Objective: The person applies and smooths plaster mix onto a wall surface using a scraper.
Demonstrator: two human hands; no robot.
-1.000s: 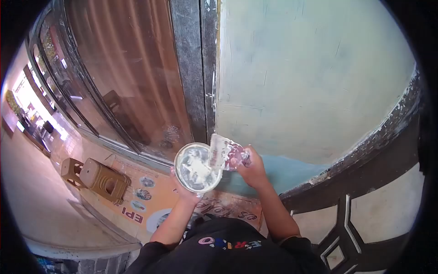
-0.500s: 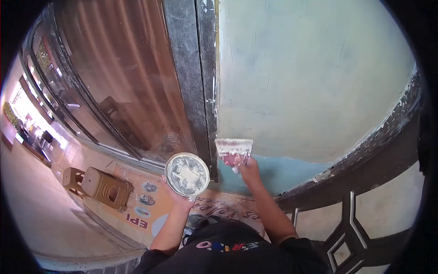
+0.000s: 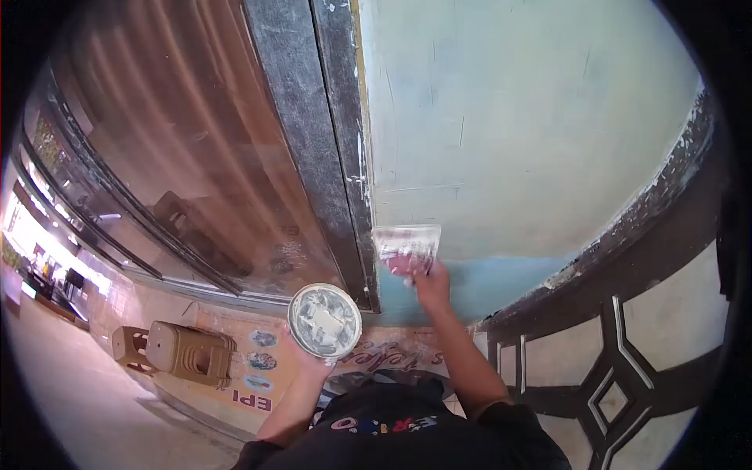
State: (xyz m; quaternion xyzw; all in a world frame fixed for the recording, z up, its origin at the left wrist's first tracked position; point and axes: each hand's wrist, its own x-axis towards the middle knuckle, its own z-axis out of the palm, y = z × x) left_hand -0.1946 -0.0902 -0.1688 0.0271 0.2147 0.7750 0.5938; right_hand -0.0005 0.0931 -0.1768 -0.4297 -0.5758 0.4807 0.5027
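Observation:
In my right hand [image 3: 433, 283] is a wide putty knife [image 3: 407, 244] with a reddish handle, its blade smeared with white putty. The blade lies against the pale wall [image 3: 509, 157], close to the dark door frame [image 3: 333, 149] and just above a light-blue band [image 3: 509, 274]. My right fingers wrap around the handle, with white smears near them. Lower left, my left hand [image 3: 304, 356] grips a round lid-like container [image 3: 325, 319] from below by its side. White putty is spread and heaped on its face, which is turned up toward me. My left fingers are partly hidden beneath it.
Left of the frame is a glass pane [image 3: 204, 149] with a brown curtain behind it. Stacked brown plastic stools [image 3: 184, 348] stand on the floor by a printed banner [image 3: 258, 376]. A dark panelled surface with diamond patterns [image 3: 611, 399] lies at right.
The view has shifted, and the stools and banner sit slightly lower. The putty knife stays at the wall's left edge, a little blurred. Both hands keep their holds.

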